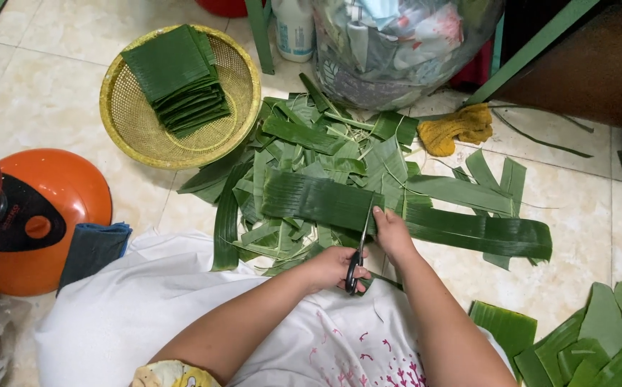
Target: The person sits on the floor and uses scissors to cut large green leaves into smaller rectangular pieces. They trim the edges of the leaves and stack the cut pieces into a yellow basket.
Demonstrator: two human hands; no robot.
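My left hand (332, 266) grips black-handled scissors (360, 244), blades pointing away from me and set against a long green banana leaf strip (311, 199). My right hand (391, 233) presses down on that strip just right of the blades. The strip lies across a heap of leaf trimmings (304, 136) on the tiled floor. A white cloth covers my lap.
A yellow woven basket (121, 136) at upper left holds a stack of cut leaf squares (178, 75). An orange fan base (67, 186) and blue cloth (92, 247) sit left. A stuffed plastic bag (397, 43), yellow rag (457, 127) and more leaf pieces (590, 344) lie right.
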